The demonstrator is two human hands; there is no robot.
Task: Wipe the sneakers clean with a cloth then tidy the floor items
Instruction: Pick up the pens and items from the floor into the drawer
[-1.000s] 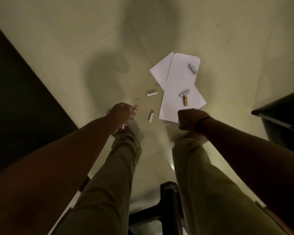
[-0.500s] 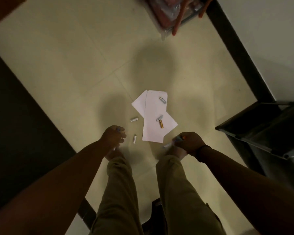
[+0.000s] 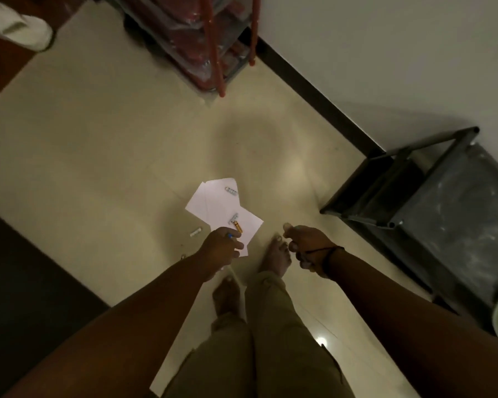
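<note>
Head view: your left hand (image 3: 220,248) hangs low over the floor (image 3: 98,156), arm stretched fwd and down, fingers curled round sth small w/ a blue tip; what it is, can't tell. It sits over the near corner of the white papers (image 3: 222,208). Your right hand (image 3: 306,245) is out to the right of your fwd bare foot (image 3: 275,258), wrist turned in, fingers curled; whether it grips anything, can't tell. A dark band sits on that wrist. Count: 2 overlapping paper sheets; 3 silver batteries, i.e. one on the far sheet (image 3: 231,191), one mid-sheet (image 3: 233,219), one on bare floor left of the papers (image 3: 195,232); 1 gold battery (image 3: 238,226) touching the mid-sheet silver one, just beyond your left knuckles. 1 white sneaker (image 3: 20,27) lies far top left on the brown floor strip, well apart from the hands. 1 red rack (image 3: 213,38) top centre, 1 dark metal shelf (image 3: 431,202) at right by the wall.
</note>
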